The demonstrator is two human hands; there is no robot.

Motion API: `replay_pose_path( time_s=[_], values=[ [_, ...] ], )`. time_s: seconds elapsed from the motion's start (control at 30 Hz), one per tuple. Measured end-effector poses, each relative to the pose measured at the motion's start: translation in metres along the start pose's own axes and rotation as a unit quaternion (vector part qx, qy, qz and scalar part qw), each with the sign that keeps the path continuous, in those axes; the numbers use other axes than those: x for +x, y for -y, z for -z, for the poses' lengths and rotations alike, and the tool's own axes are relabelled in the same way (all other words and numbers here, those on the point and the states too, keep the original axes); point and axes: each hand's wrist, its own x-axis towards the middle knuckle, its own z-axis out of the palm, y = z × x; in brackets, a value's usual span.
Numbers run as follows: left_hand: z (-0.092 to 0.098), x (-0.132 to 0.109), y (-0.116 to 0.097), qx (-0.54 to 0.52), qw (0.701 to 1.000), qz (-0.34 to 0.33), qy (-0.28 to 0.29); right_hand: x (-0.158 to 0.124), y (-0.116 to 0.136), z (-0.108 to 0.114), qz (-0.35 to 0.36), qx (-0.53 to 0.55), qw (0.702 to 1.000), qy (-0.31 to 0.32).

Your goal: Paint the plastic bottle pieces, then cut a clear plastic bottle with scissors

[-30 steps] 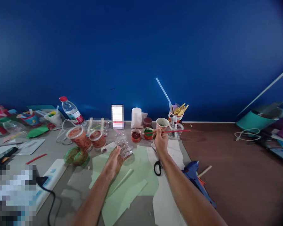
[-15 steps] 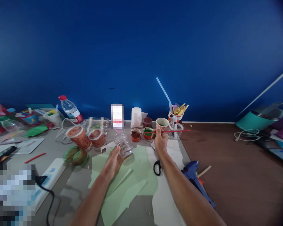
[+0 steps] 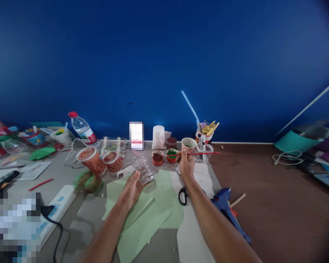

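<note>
item: slim red-handled paintbrush (image 3: 205,153), pinched in the closed fingers of the right hand (image 3: 186,165), tip at small orange pot of green paint (image 3: 171,155), 12 o'clock. left hand (image 3: 131,189) curled round clear ribbed plastic bottle (image 3: 144,168), 11 o'clock. judgement: load bristles lightly; hold bottle steady.

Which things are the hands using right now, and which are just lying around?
In use: left hand holding the clear plastic bottle; right hand holding the red paintbrush; green paint pot by its tip.
Lying about: scissors, blue glue gun, water bottle, power strip.
</note>
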Motion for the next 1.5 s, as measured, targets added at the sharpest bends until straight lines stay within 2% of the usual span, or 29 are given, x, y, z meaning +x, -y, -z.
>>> replay_pose_path(
  time_s=[0.7,0.97,1.27,1.5],
  values=[
    [0.002,0.001,0.002,0.002,1.000,0.000,-0.004,0.002,-0.005,0.005,-0.016,-0.008,1.000,-0.009],
    [0.003,0.001,0.002,0.004,1.000,0.004,-0.006,0.005,-0.008,0.003,-0.025,0.033,0.999,-0.020],
    [0.003,0.001,0.001,0.000,1.000,0.007,0.003,0.004,0.003,0.000,-0.046,0.054,0.996,-0.055],
    [0.000,0.000,-0.001,0.001,1.000,0.014,0.004,0.003,0.005,0.001,-0.052,0.055,0.996,-0.054]
  ],
)
